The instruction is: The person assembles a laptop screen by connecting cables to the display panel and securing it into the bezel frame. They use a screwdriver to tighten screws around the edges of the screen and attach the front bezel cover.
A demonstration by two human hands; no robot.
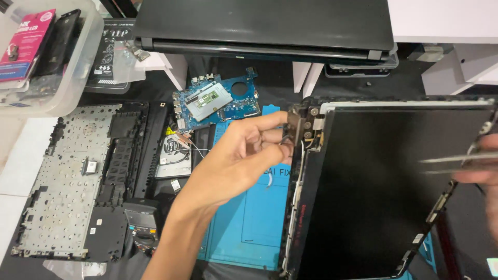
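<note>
Hinge [295, 127] pinched by left hand [236, 161]; right hand [485, 161] apparently holding tweezers [451, 161].

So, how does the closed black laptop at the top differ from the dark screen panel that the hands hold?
The closed black laptop lies flat and whole, untouched; the dark screen panel is tilted and stripped, with bare metal hinges and cables showing. The left hand grips the panel's hinge corner, and the right hand, blurred, is at the panel's right edge. Both are dark and rectangular.
</note>
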